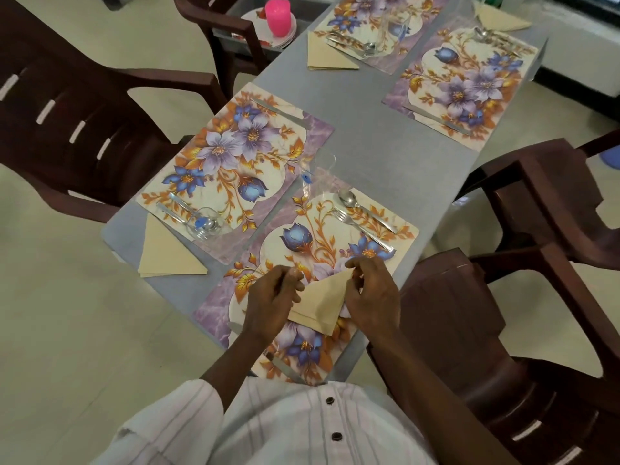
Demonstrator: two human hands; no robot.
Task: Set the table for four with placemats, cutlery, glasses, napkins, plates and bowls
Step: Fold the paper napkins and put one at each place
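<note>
The folded napkin (318, 302) is pinched by curled fingers of the left hand (271, 303) and right hand (374, 298), apex pointed toward the table's (369, 129) far edge; its side corners are hidden.

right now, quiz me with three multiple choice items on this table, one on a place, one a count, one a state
1. Where does the pink candle stand? A inside a bowl; B on the plates off the table; C in a glass.
2. How many placemats lie on the table? A two; B four; C six.
3. How is the napkin between the left hand and right hand? A folded to a triangle; B rolled into a tube; C crumpled to a ball.
1 B, it rises from the plates beyond the table's edge. 2 B, two lie near and two far. 3 A, both hands hold it and its slanted edges meet in a point.
</note>
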